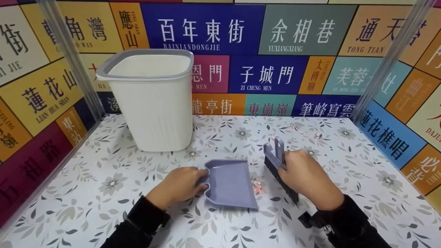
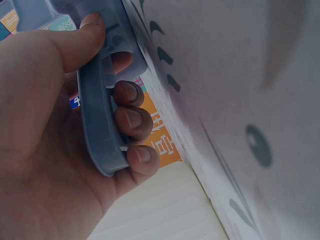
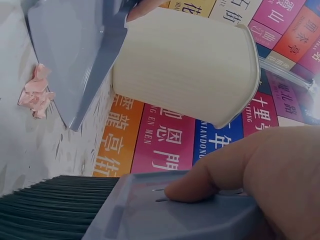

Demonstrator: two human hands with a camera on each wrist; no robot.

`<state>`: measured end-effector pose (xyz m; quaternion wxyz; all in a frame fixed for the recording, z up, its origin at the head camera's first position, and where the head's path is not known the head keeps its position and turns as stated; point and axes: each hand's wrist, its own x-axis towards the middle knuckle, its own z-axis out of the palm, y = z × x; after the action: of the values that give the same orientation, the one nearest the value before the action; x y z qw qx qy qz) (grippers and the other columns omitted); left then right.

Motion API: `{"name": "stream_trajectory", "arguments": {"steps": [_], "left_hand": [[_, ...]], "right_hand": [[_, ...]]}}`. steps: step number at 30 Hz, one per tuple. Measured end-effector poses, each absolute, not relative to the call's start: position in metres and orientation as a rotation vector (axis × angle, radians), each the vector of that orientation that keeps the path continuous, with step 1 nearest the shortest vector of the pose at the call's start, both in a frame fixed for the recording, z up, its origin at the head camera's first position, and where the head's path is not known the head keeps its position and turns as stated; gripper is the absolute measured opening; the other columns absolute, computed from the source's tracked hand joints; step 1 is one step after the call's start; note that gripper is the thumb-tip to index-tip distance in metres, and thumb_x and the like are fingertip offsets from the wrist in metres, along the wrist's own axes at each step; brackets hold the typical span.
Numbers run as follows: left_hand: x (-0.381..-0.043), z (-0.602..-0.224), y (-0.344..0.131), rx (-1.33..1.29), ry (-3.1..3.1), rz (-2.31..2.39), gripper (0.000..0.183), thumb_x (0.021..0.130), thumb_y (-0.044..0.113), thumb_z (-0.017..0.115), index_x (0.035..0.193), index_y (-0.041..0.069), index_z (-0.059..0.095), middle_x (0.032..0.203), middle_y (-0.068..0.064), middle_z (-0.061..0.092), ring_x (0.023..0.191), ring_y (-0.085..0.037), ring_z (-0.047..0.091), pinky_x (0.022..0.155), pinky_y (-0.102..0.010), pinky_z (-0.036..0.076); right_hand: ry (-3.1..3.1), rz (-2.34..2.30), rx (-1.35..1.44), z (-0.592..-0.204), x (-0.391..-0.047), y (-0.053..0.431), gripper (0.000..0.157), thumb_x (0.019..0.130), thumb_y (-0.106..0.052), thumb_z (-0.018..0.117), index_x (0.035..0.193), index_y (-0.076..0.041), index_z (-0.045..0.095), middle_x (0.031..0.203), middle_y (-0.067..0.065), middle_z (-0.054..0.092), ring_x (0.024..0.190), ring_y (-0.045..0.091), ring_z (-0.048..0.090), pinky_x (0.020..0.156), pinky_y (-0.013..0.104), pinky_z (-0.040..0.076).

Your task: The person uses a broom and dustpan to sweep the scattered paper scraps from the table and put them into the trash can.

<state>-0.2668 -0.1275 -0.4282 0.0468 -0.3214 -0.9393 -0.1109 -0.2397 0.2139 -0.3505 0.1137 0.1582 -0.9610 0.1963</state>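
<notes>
Two black sleeves point(image 1: 134, 229) are seen lowest in the frame, and from them two bare hands are extended. At lower centre, one grey-purple dustpan point(image 1: 231, 184), smooth plastic with a straight lip, is held by the left hand point(image 1: 177, 186), turned inward, its thumb laid on top and its fingers curled snugly round the handle. Right of centre, one matching brush point(image 1: 274, 156) is gripped by the right hand point(image 1: 308, 179), back uppermost, fingers wrapped about it, stiff dark bristles point(image 1: 290, 191) directed downward. Between the tools, one little cluster of crumpled pink scraps point(image 1: 258, 187) is spotted just beside the lip, pieces too bunched to be counted. Upper left, one tapered white bin point(image 1: 158, 113) is stood on leaf-printed covering point(image 1: 213, 230), its rim edged in grey.
</notes>
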Motion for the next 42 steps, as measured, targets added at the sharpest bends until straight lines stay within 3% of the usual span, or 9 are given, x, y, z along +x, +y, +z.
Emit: {"name": "stream_trajectory", "arguments": {"steps": [7,14,18,24,31,35,38,42], "left_hand": [[-0.268,-0.429,-0.128,-0.98,-2.87,-0.346,0.035,0.1,0.032,0.075,0.126,0.009,0.071,0.096,-0.011,0.073,0.09,-0.032,0.073,0.085,-0.051,0.061],[-0.267,-0.427,-0.128,-0.979,-2.875,-0.343,0.034,0.1,0.031,0.075,0.124,0.008,0.071,0.095,-0.011,0.073,0.091,-0.032,0.072,0.085,-0.051,0.061],[-0.266,-0.426,-0.128,-0.985,-2.875,-0.328,0.032,0.1,0.031,0.075,0.123,0.008,0.071,0.093,-0.01,0.072,0.09,-0.032,0.072,0.084,-0.051,0.061],[-0.266,-0.427,-0.128,-0.985,-2.876,-0.325,0.033,0.101,0.032,0.074,0.125,0.009,0.07,0.094,-0.011,0.072,0.091,-0.032,0.072,0.085,-0.051,0.061],[-0.266,-0.428,-0.128,-0.981,-2.87,-0.34,0.034,0.1,0.033,0.075,0.124,0.009,0.071,0.094,-0.01,0.073,0.09,-0.032,0.072,0.085,-0.051,0.061],[-0.266,-0.428,-0.128,-0.981,-2.872,-0.346,0.035,0.1,0.033,0.075,0.125,0.009,0.071,0.095,-0.011,0.073,0.09,-0.032,0.072,0.085,-0.051,0.061],[-0.266,-0.428,-0.128,-0.982,-2.879,-0.35,0.036,0.101,0.033,0.074,0.127,0.008,0.071,0.097,-0.011,0.073,0.091,-0.032,0.072,0.086,-0.051,0.061],[-0.266,-0.427,-0.128,-0.984,-2.882,-0.355,0.036,0.101,0.033,0.074,0.127,0.008,0.071,0.098,-0.012,0.073,0.092,-0.033,0.072,0.087,-0.052,0.061]], "right_hand": [[-2.888,0.675,0.467,-0.353,-0.238,0.208,0.028,0.098,-0.015,0.071,0.071,-0.01,0.063,0.059,0.0,0.055,0.048,0.014,0.052,0.043,0.032,0.044],[-2.899,0.781,0.502,-0.353,-0.237,0.202,0.017,0.093,-0.007,0.068,0.077,-0.011,0.07,0.054,-0.006,0.045,0.044,0.009,0.046,0.038,0.026,0.038],[-2.907,0.813,0.525,-0.354,-0.235,0.199,0.022,0.095,-0.009,0.069,0.074,-0.012,0.069,0.053,-0.007,0.043,0.042,0.007,0.042,0.037,0.024,0.034],[-2.913,0.882,0.536,-0.356,-0.234,0.196,0.014,0.095,-0.008,0.07,0.082,-0.009,0.074,0.053,-0.005,0.049,0.041,0.007,0.043,0.036,0.023,0.035],[-2.835,0.882,0.615,-0.359,-0.234,0.191,0.017,0.094,-0.006,0.07,0.078,-0.01,0.071,0.053,-0.009,0.042,0.043,0.005,0.039,0.037,0.021,0.03],[-2.789,0.887,0.634,-0.358,-0.234,0.189,0.008,0.092,-0.004,0.07,0.091,-0.003,0.078,0.056,-0.007,0.05,0.046,0.006,0.043,0.039,0.022,0.034],[-2.758,0.917,0.63,-0.354,-0.233,0.191,0.016,0.092,-0.004,0.071,0.105,0.0,0.08,0.065,-0.002,0.065,0.049,0.008,0.05,0.041,0.025,0.043],[-2.705,0.887,0.624,-0.349,-0.234,0.195,0.015,0.092,-0.003,0.07,0.103,0.0,0.08,0.067,-0.001,0.066,0.052,0.008,0.051,0.044,0.026,0.045]]}}
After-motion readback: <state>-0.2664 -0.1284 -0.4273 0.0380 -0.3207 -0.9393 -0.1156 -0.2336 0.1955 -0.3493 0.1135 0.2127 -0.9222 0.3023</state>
